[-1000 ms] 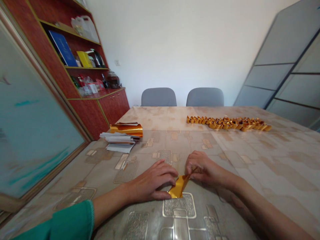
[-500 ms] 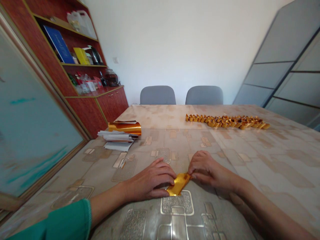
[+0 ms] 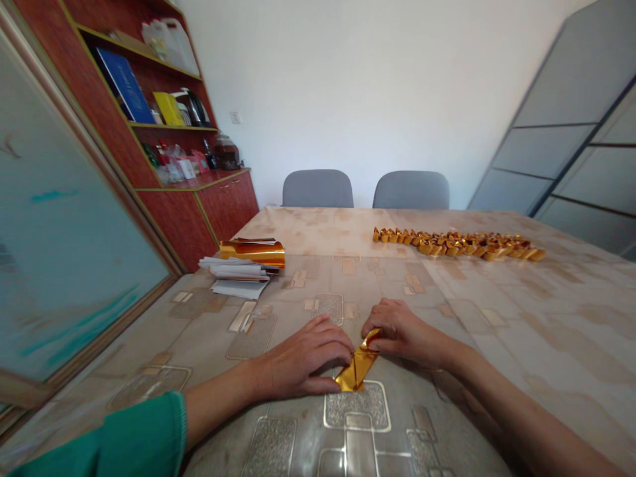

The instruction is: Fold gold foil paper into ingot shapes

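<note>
We have the gold strip (image 3: 364, 366) in front of us on the desk (image 3: 541, 324), slanting between the two hands. Our right grip (image 3: 400, 334) is closed on its far end, where the foil curls over. Our left grip (image 3: 314, 358) lies low at the near end, fingertips against the strip's edge; we cannot tell whether it pinches the foil or only presses it down. Our fingers cover part of both ends.

Around us, a crowd of folded gold pieces (image 3: 460, 245) sits farther off to the right, well apart from the hands. Off to the left, a curved gold sheet (image 3: 256, 252) lies just behind a loose stack of pale papers (image 3: 238, 275). Two grey chairs (image 3: 318, 189) stand across the desk, against the white wall.

In the red-brown cabinet (image 3: 171, 215) at the left, the top shelf carries whitish plastic jugs (image 3: 173, 48); we cannot make out their contents. Below stand a blue folder (image 3: 125, 85), a yellow item (image 3: 169, 108) and a dark kettle (image 3: 197, 107). On the cabinet's counter, a rounded glass jar (image 3: 227, 154) looks dark inside, near a bottle and some small packets.
</note>
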{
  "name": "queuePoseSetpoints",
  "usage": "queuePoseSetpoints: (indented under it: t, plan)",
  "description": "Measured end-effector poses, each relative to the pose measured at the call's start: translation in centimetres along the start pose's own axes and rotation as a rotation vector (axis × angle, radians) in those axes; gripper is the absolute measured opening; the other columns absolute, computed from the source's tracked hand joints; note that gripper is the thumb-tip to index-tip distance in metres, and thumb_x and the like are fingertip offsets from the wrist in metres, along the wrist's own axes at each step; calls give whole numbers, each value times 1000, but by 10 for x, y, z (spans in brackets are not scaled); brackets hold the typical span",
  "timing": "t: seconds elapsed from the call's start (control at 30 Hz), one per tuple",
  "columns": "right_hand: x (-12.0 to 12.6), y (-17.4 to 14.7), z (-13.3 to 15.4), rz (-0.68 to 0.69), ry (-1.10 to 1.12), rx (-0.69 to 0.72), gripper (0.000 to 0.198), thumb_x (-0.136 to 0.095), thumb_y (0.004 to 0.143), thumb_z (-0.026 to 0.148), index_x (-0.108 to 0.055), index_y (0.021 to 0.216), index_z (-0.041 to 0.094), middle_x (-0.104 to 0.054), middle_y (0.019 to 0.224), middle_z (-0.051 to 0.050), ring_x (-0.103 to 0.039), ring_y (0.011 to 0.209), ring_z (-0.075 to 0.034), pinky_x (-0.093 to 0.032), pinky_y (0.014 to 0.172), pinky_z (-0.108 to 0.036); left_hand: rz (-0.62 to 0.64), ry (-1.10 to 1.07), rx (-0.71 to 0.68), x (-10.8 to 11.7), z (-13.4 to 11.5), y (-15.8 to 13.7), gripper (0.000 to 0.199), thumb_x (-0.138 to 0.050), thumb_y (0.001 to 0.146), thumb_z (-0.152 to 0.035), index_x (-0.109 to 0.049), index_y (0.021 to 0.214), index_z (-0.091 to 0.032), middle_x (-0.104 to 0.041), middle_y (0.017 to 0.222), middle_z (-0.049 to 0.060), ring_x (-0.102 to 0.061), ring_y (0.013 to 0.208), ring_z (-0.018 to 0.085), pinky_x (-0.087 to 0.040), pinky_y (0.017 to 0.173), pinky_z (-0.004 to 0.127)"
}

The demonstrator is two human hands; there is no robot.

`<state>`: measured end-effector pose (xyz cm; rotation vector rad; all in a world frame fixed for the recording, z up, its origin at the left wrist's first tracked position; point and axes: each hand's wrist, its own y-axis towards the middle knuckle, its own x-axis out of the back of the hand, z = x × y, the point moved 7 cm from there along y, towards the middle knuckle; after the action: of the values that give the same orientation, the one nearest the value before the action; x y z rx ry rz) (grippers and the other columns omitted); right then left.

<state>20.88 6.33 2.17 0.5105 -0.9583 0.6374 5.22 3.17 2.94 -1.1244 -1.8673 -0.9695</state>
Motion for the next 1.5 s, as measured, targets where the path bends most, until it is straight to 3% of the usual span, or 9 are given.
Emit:
queuePoseSetpoints:
  t: [0.27,0.57,0.73,0.8,0.9,1.27,1.4,1.5]
  plan:
    - [0,1,-2,-30,13,-15,5,-72,90,25,-69,95,23,-66,92,0,-57,95,-20,-36,88,-34,58,69,-32,-4,-1,0,38,-59,98,-37,-55,133,-22,-63,133,8,-54,125,25,-18,118,45]
    - [3,-11,-18,-132,-16,-118,10,-69,90,23,-68,100,23,-64,99,-4,-56,99,-23,-40,85,-35,92,123,-29,-8,-1,0,31,-55,100,-35,-59,129,-25,-65,133,5,-55,124,24,-16,117,47]
    - [7,-19,-5,-223,-95,-108,14,-68,91,22,-66,105,22,-64,107,-5,-55,102,-23,-39,90,-37,101,154,-30,-8,-3,0,34,-51,102,-33,-55,135,-28,-64,133,5,-55,123,23,-13,119,48]
    - [4,-21,6,-210,-114,-37,5,-63,95,24,-66,99,23,-65,103,-3,-56,100,-21,-38,92,-37,101,178,-41,-8,-5,-1,35,-49,102,-31,-54,137,-31,-63,132,4,-55,122,22,-13,119,49]
    - [-2,-24,16,-154,-122,24,12,-56,100,23,-67,96,23,-68,96,-1,-58,96,-19,-36,93,-37,93,217,-60,-8,-7,-1,33,-49,102,-30,-57,134,-35,-63,132,4,-56,121,23,-15,118,51]
    - [3,-19,6,-58,-134,-26,9,-61,96,23,-70,96,22,-66,96,-3,-58,92,-20,-43,84,-33,47,260,-96,-5,-12,0,29,-48,103,-31,-63,127,-34,-63,127,4,-58,115,22,-21,117,50]
    - [8,-20,-1,-80,-91,-31,9,-61,95,24,-69,95,21,-67,95,-5,-58,90,-20,-44,80,-32,64,273,-88,-6,-12,0,29,-47,104,-31,-63,127,-34,-63,127,4,-57,116,22,-20,117,51]
    - [14,-24,5,-164,-91,-17,20,-51,101,24,-69,92,21,-68,91,-5,-57,88,-20,-44,82,-34,55,268,-85,-7,-12,0,28,-47,103,-31,-63,127,-34,-64,127,4,-56,116,21,-21,117,50]
